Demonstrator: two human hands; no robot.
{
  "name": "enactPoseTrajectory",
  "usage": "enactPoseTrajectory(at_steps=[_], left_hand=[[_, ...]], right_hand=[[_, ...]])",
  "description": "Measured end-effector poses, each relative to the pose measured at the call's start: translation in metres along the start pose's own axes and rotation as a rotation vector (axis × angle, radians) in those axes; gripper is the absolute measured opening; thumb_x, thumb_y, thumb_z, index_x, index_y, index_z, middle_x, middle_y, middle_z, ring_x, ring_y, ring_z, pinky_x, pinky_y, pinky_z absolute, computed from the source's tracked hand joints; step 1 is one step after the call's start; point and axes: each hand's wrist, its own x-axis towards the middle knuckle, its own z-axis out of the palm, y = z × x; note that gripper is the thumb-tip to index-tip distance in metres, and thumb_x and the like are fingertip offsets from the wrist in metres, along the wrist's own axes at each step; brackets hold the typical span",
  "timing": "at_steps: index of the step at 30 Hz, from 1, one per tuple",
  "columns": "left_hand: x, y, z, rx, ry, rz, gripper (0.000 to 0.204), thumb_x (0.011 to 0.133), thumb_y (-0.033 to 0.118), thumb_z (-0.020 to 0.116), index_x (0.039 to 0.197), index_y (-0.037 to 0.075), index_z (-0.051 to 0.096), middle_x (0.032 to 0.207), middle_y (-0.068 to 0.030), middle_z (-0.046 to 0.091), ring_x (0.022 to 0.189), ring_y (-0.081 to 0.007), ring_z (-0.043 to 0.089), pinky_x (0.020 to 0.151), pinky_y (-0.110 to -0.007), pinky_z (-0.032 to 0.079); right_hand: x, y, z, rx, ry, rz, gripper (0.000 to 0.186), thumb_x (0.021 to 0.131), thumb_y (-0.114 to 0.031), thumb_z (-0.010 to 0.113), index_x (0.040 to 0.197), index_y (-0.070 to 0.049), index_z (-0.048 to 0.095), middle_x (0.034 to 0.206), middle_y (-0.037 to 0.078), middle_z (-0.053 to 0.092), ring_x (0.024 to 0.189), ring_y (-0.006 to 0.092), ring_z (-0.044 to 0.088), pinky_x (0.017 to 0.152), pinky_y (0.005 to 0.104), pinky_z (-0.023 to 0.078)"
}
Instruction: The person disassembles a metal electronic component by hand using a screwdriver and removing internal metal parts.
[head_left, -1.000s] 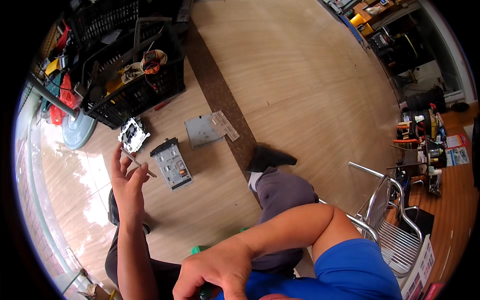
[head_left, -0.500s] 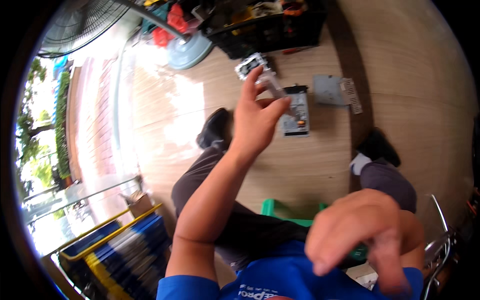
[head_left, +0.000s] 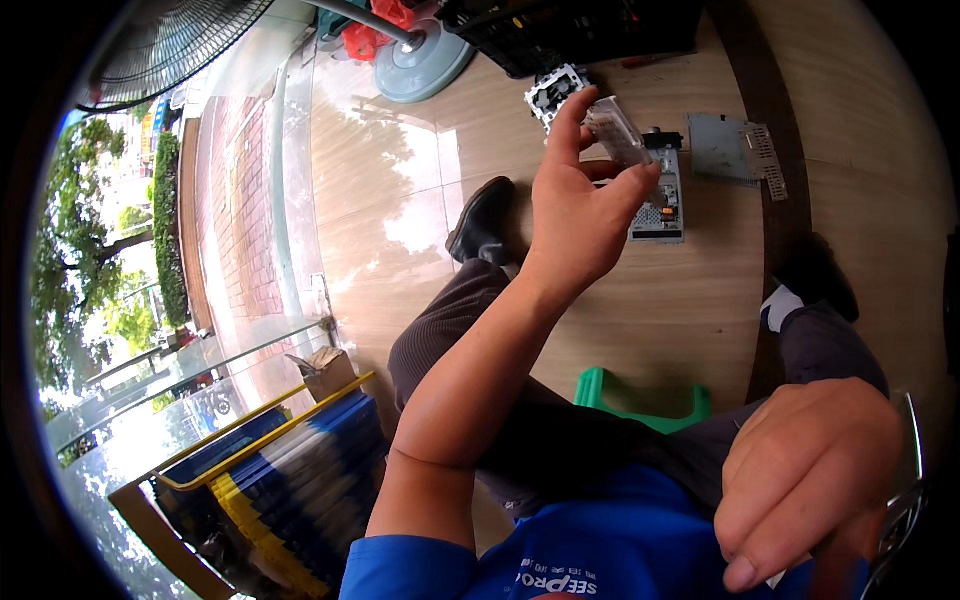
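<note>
My left hand [head_left: 582, 222] reaches out over the floor, pinching a clear plastic case [head_left: 620, 132] between thumb and fingers. Just beyond the case lies a white-and-black mechanical part [head_left: 553, 93]. Partly behind the thumb, a grey metal device with its inside exposed [head_left: 670, 195] rests on the floor. A flat grey metal plate [head_left: 718, 148] and a narrow slotted metal strip [head_left: 766, 165] lie to its right. Close to the camera at lower right, my right hand [head_left: 815, 470] is raised with curled fingers; whatever they may hold is hidden.
A green plastic stool [head_left: 640, 412] stands beneath me. At the far side are a black crate [head_left: 590, 35] and the round base [head_left: 424, 68] of a standing fan. Stacked blue, yellow and grey items [head_left: 300, 490] fill a rack at lower left. My shoes [head_left: 484, 218] flank the parts.
The view has shifted, so the floor and parts sit farther right and higher. My left hand still holds the plastic case. My right hand's fingers look more tightly curled.
</note>
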Motion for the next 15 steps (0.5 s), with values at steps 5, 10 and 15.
enactPoseTrajectory(at_steps=[5,10,15], left_hand=[[-0.001,-0.002,-0.004,0.044,-0.007,0.005,0.084,0.084,0.01,0.075,0.156,0.008,0.031,0.141,-0.0277,0.049,0.101,-0.0249,0.07,0.078,-0.034,0.059],[-0.003,-0.005,-0.008,0.073,0.007,0.01,0.084,0.084,0.01,0.075,0.156,0.009,0.031,0.14,-0.0286,0.05,0.102,-0.0257,0.07,0.078,-0.034,0.059],[0.001,-0.006,0.001,0.028,-0.006,0.029,0.084,0.083,0.01,0.076,0.155,0.008,0.032,0.139,-0.028,0.051,0.1,-0.0252,0.07,0.078,-0.034,0.059]], right_hand=[[0.004,0.012,0.012,0.038,-0.001,0.157,0.059,0.093,-0.044,0.074,0.121,0.007,0.066,0.108,0.017,0.067,0.072,0.0216,0.066,0.059,0.0264,0.053],[0.013,0.01,0.023,-0.165,0.367,-0.149,0.055,0.089,-0.063,0.068,0.1,-0.009,0.075,0.1,0.018,0.066,0.073,0.0244,0.06,0.059,0.0324,0.049],[0.006,0.002,0.027,-0.163,0.312,0.026,0.073,0.081,-0.063,0.076,0.108,0.004,0.068,0.093,0.016,0.067,0.071,0.0215,0.061,0.056,0.0296,0.049]])
